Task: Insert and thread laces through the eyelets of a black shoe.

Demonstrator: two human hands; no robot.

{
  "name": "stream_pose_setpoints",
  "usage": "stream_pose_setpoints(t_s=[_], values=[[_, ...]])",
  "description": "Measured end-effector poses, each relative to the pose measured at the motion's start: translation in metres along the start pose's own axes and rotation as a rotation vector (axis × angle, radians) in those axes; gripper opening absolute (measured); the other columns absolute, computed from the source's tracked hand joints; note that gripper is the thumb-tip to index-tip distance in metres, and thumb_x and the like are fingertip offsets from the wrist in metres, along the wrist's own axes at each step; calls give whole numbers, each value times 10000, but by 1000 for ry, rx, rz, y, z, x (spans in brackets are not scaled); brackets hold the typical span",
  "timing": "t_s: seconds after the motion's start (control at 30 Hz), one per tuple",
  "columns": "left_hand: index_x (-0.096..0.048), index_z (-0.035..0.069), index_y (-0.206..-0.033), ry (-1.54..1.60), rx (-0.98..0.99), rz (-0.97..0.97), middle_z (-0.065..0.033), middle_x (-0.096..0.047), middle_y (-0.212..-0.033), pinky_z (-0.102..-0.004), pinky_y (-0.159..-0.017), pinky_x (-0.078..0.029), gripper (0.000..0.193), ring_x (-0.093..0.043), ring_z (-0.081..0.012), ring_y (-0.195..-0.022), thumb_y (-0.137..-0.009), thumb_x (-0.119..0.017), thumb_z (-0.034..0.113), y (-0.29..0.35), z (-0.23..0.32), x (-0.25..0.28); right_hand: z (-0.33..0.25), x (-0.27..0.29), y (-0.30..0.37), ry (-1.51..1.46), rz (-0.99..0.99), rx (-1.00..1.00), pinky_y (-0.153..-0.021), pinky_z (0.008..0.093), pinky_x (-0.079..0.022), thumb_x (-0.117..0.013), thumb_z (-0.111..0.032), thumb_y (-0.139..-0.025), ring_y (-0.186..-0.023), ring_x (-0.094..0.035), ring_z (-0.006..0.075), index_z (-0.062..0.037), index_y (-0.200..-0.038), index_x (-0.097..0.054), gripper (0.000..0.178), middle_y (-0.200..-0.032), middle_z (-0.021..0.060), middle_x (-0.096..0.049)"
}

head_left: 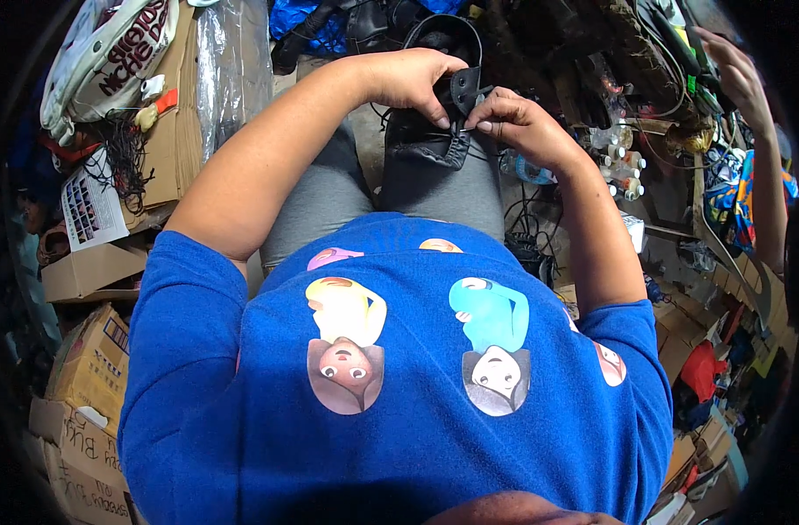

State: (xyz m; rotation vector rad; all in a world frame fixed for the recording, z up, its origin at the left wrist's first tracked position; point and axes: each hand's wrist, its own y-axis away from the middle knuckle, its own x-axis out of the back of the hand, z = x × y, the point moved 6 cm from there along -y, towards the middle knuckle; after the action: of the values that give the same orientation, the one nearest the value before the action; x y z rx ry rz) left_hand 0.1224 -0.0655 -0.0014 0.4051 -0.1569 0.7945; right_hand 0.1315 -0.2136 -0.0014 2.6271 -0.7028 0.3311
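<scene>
A black leather ankle shoe (427,150) rests on my lap, over my grey-clad legs, its collar pointing away from me. My left hand (417,86) grips the shoe's upper from the left, thumb on the near side and the other fingers partly hidden behind the leather. A flap with metal eyelets (463,80) stands up between my hands. At the right edge of the shoe's opening, my right hand (515,125) is closed in a pinch against the leather. Something small and pale glints by its fingertips, too small to name.
Cardboard (163,162), clear plastic wrap (233,74) and a white printed bag (111,66) lie on the left. More black footwear (369,31) is at the far side. Small bottles (625,166) stand at right, where another person's arm (749,87) reaches in.
</scene>
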Motion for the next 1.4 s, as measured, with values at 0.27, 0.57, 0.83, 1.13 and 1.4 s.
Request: stream_pose_setpoints(t_s=[0.27, 0.57, 0.83, 1.13, 1.4], values=[[-577, 45, -1056, -65, -29, 86, -49, -657, -950, -303, -854, -458, 472, -588, -142, -912, -624, -768, 44, -2, -1, 0, -3, -3, -4, -1, -12, 29, -841, 282, -436, -654, -69, -827, -913, -568, 158, -84, -929, -701, 114, -907, 31, -567], [-607, 59, -1004, -79, -14, 92, -90, -654, -942, -338, -823, -477, 496, -615, -230, -930, -556, -816, 98, -3, 0, 1, -30, -9, 2, 286, 204, 194, -670, 333, -493, -725, -80, -733, -743, -619, 231, -95, -899, -705, 167, -804, 88, -605], [-570, 48, -1034, -443, -59, 750, -138, -543, -1064, -359, -932, -418, 344, -526, -291, -1047, -690, -574, 66, 67, 5, 27, -29, -17, 12, 284, 207, 152, -666, 258, -457, -684, -32, -790, -745, -563, 125, -89, -947, -707, 169, -784, 25, -532], [-634, 60, -872, -508, 12, 475, -124, -549, -887, -389, -815, -453, 131, -558, -302, -924, -743, -652, 76, 89, 3, -28, -32, -27, 9, 373, 152, 182, -688, 273, -461, -656, -26, -805, -740, -554, 157, -123, -998, -712, 223, -791, 47, -527], [-531, 38, -913, -281, 6, 655, -52, -506, -863, -307, -748, -424, 157, -519, -166, -858, -757, -513, 43, 150, -14, -2, -38, -56, 5, 395, 71, 202, -694, 283, -465, -656, -41, -812, -747, -571, 179, -133, -993, -719, 213, -794, 62, -548]])
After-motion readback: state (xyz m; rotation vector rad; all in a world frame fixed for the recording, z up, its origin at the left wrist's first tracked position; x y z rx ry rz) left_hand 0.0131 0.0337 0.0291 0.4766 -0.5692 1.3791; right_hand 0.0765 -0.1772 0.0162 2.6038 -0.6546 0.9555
